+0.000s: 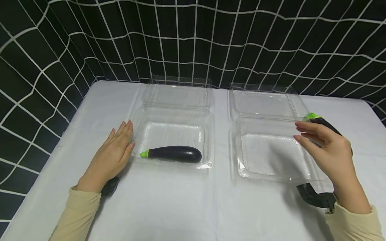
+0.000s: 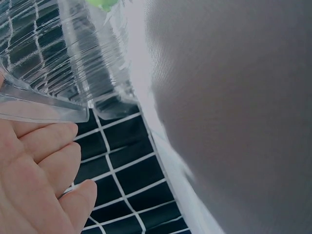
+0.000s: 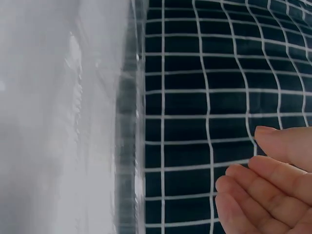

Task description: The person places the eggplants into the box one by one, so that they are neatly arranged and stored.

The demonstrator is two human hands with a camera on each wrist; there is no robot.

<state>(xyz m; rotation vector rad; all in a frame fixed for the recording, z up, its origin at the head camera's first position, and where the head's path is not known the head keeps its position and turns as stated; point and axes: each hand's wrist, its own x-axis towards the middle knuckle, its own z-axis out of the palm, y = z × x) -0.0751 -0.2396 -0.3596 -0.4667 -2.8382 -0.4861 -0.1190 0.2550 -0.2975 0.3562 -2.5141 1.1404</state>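
Observation:
My left hand (image 1: 113,154) lies along the left side of a clear plastic clamshell box (image 1: 173,112), fingers straight at its rim. In the left wrist view those fingers (image 2: 53,146) are just below the box's edge. Inside that box, along the front wall, lies a dark eggplant (image 1: 176,154) with a green stem. My right hand (image 1: 330,150) hovers over the right side of a second clamshell box (image 1: 262,174), thumb and fingers apart with nothing between them. Another eggplant (image 1: 327,125) is to the right of this box, partly hidden behind the hand.
Both boxes have their lids (image 1: 175,95) folded back toward the far table edge. A white cloth covers the table (image 1: 193,204). Behind and to the left hangs black cloth with white netting (image 1: 196,43). A dark strap (image 1: 316,197) is at my right wrist.

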